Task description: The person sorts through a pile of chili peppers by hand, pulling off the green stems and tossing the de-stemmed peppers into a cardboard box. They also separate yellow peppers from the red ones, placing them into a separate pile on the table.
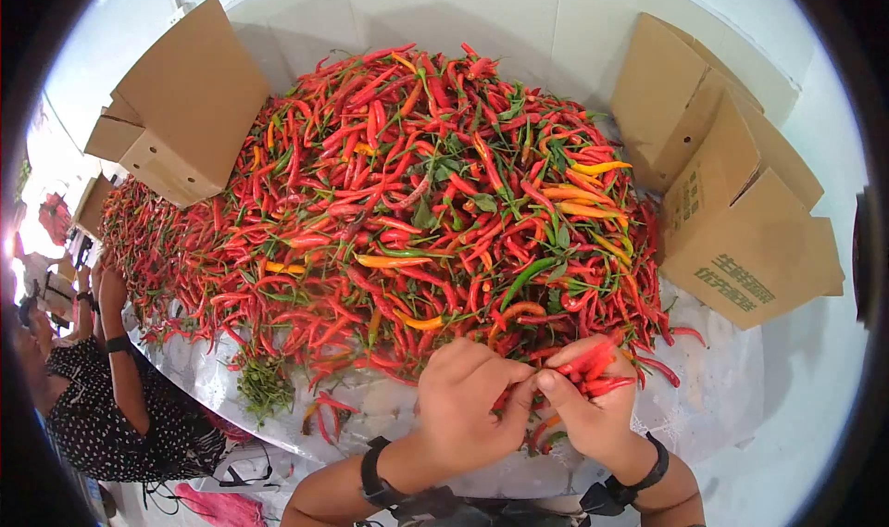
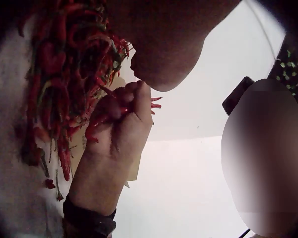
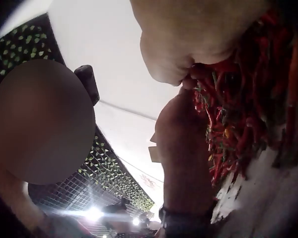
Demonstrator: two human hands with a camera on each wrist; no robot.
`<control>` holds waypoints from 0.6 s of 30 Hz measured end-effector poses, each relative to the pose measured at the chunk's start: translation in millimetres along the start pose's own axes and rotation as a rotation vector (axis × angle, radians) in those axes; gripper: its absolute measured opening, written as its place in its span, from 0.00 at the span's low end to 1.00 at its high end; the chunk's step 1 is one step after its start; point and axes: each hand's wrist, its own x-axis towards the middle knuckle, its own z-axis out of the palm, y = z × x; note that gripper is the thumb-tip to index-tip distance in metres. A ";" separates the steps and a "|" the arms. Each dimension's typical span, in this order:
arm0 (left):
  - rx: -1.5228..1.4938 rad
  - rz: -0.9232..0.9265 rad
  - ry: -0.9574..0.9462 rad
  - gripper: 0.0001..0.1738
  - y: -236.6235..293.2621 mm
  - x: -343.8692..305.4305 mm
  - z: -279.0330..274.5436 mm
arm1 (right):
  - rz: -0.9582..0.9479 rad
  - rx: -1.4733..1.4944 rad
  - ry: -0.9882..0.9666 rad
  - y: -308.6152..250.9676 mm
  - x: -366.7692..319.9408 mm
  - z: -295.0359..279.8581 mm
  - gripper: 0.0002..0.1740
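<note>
At the far left, a cardboard box (image 1: 199, 101) tilts at the edge of the big pepper pile (image 1: 398, 212); if the peppers beneath or beside it slid, it could tip further. Nearer the table's front edge, a heap of green stems (image 1: 266, 383) lies just beside some loose peppers (image 1: 326, 416), so a careless sweep might mix them. Next comes the left hand (image 1: 472, 402), fingers curled, thumb and fingertip pinched together; it seems to hold a pepper, though its own fingers hide most of it. The right hand (image 1: 597, 411), touching it, is closed round several red peppers (image 1: 593, 368) whose ends stick out past the fingers. With so many in one grip, a slight loosening or a hard tug could send some falling. On the right stand more boxes (image 1: 750, 240), beside the pile.

The left wrist view shows the right hand's curled fingers and pepper tips poking out beyond them, from a side the head view misses. The right wrist view adds bright lights (image 3: 93, 214); only the head view shows the stem heap.
</note>
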 end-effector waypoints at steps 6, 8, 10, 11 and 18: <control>0.019 -0.083 0.031 0.07 -8.0 10.1 -9.2 | 0.054 0.162 0.035 -7.4 5.2 -5.9 0.07; 0.031 -0.104 0.046 0.06 -16.5 16.6 -15.4 | 0.120 0.304 0.079 -8.7 9.6 -10.7 0.06; 0.027 -0.117 0.043 0.06 -27.7 20.1 -28.1 | 0.101 0.330 0.068 -5.5 15.7 -17.5 0.10; 0.015 -0.131 -0.025 0.07 -33.8 19.2 -34.7 | 0.114 0.371 0.084 -5.5 18.4 -19.6 0.12; 0.407 -0.175 0.046 0.05 -44.8 27.8 -11.0 | 0.443 0.653 0.080 -9.5 27.0 -29.0 0.12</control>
